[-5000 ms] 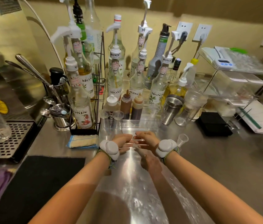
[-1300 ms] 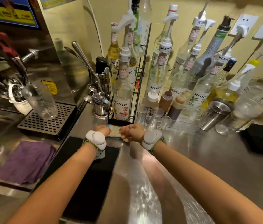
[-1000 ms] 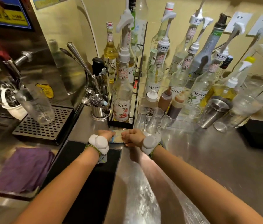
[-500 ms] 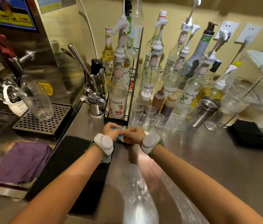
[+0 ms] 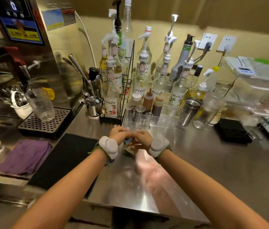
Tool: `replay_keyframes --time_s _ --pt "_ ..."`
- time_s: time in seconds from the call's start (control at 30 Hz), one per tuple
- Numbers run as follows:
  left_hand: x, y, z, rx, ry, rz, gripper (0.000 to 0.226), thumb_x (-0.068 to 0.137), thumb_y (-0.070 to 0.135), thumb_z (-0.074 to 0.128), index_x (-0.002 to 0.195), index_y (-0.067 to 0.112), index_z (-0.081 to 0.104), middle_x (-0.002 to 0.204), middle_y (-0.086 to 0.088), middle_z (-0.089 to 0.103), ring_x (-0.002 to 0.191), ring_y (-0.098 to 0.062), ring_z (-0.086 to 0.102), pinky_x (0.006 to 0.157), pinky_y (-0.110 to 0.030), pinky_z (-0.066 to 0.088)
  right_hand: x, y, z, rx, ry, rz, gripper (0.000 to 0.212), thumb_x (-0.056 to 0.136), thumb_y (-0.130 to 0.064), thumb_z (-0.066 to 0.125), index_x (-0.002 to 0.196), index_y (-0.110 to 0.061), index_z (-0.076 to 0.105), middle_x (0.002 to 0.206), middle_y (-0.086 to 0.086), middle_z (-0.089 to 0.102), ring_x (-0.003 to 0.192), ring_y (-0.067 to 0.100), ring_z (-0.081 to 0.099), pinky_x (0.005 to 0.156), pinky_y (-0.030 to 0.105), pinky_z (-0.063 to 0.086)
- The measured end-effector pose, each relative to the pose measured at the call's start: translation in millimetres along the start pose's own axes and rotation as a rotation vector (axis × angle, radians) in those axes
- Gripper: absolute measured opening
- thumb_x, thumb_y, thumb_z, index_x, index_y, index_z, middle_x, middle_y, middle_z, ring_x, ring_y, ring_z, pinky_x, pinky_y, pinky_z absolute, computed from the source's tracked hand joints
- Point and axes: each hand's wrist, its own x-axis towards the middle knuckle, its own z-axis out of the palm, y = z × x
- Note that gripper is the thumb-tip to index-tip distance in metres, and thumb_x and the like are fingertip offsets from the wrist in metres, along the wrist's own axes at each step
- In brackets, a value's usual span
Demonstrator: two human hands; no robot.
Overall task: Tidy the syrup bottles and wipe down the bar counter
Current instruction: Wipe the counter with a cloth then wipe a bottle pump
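My left hand (image 5: 119,133) and my right hand (image 5: 141,139) meet just above the steel bar counter (image 5: 196,162), both closed around a small yellow cloth with a blue edge (image 5: 128,142). Most of the cloth is hidden by my fingers. Behind my hands stand several Monin syrup bottles with pumps (image 5: 175,90), some of them in a black wire rack (image 5: 114,90) on the left. A clear tray (image 5: 163,119) in front of the bottles holds squeeze bottles (image 5: 147,101) and small measuring cups (image 5: 147,121).
A black mat (image 5: 64,159) and a purple cloth (image 5: 25,156) lie at the left. A drip grate with a glass (image 5: 42,123), a steel utensil cup (image 5: 93,109), a steel shaker (image 5: 189,111), a glass jar (image 5: 209,111), a black scale (image 5: 231,133) and a wire shelf (image 5: 254,90) ring the counter.
My hands left the clear tray, went left to the cloth by the wire rack, picked it up and drew it back together over the counter, bunching it between them.
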Motion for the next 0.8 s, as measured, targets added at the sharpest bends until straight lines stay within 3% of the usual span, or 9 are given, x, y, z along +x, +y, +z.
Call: replay_keyframes --time_s 0.13,0.27,0.33,0.4,0.47,0.53,0.63,0.73,0.8 --pt "-17 5 10 -0.014 0.041 0.015 0.036 0.084 -0.004 0.056 0.12 -0.002 0.058 0.127 -0.021 0.054 0.112 -0.029 0.056 0.085 -0.024 0.043 -22 2 -11 0.072 0.003 -0.02 0.014 0.09 -0.008 0.053 0.077 -0.004 0.057 0.065 0.013 0.054 0.054 0.018 0.05 0.045 0.021 0.047" --pt "-26 5 13 -0.037 0.105 0.036 0.038 0.082 0.0 0.055 0.12 0.002 0.057 0.126 -0.018 0.057 0.112 -0.027 0.057 0.091 -0.03 0.048 -38 5 -25 0.162 0.094 -0.01 0.021 0.089 -0.006 0.045 0.071 -0.008 0.057 0.063 0.011 0.052 0.053 0.02 0.05 0.048 0.026 0.046" --pt "-29 3 10 -0.04 0.149 0.036 0.028 0.082 0.004 0.058 0.109 0.005 0.061 0.114 -0.017 0.062 0.105 -0.027 0.06 0.092 -0.033 0.049 -41 7 -32 0.22 0.138 -0.009 0.022 0.09 -0.006 0.044 0.073 -0.007 0.058 0.064 0.01 0.053 0.054 0.02 0.052 0.044 0.024 0.049" --pt "-34 -4 9 -0.017 0.173 0.029 0.005 0.083 0.009 0.059 0.08 0.014 0.061 0.091 -0.012 0.063 0.084 -0.022 0.058 0.079 -0.029 0.049 -46 12 -41 0.241 0.191 -0.018 0.024 0.09 -0.004 0.042 0.072 -0.005 0.057 0.065 0.01 0.053 0.055 0.02 0.053 0.042 0.022 0.05" --pt "-36 -12 8 -0.007 0.147 0.024 0.026 0.085 0.009 0.058 0.061 0.018 0.056 0.068 -0.006 0.058 0.063 -0.016 0.051 0.064 -0.024 0.045 -49 18 -50 0.237 0.254 -0.031 0.023 0.092 -0.002 0.037 0.078 -0.003 0.055 0.068 0.011 0.052 0.055 0.019 0.052 0.043 0.023 0.051" --pt "-37 -18 5 -0.002 0.11 0.0 0.025 0.084 0.01 0.06 0.06 0.015 0.061 0.06 -0.001 0.056 0.057 -0.012 0.047 0.064 -0.024 0.041 -53 25 -62 0.227 0.308 -0.034 0.021 0.092 -0.001 0.033 0.086 -0.002 0.053 0.069 0.011 0.052 0.056 0.02 0.051 0.047 0.025 0.049" --pt "-40 -27 1 -0.006 0.091 -0.027 0.011 0.08 0.016 0.067 0.079 0.008 0.074 0.075 -0.006 0.067 0.07 -0.018 0.058 0.072 -0.025 0.044 -61 39 -77 0.184 0.337 0.013 0.028 0.092 -0.002 0.034 0.07 -0.007 0.05 0.067 0.01 0.052 0.057 0.021 0.051 0.051 0.027 0.047" --pt "-43 -37 -1 0.026 0.096 -0.041 0.014 0.082 0.019 0.064 0.087 0.013 0.075 0.1 -0.011 0.072 0.084 -0.026 0.065 0.076 -0.028 0.049 -65 55 -87 0.074 0.377 0.043 0.029 0.09 -0.004 0.041 0.064 -0.008 0.053 0.072 0.012 0.054 0.062 0.025 0.049 0.062 0.031 0.044" --pt "-47 -42 1 0.091 0.072 -0.038 0.022 0.087 0.013 0.055 0.095 0.014 0.075 0.113 -0.013 0.069 0.101 -0.033 0.064 0.087 -0.037 0.052 -65 64 -93 0.032 0.385 0.056 0.021 0.088 -0.006 0.05 0.068 -0.006 0.057 0.082 0.014 0.058 0.075 0.026 0.053 0.071 0.034 0.043"
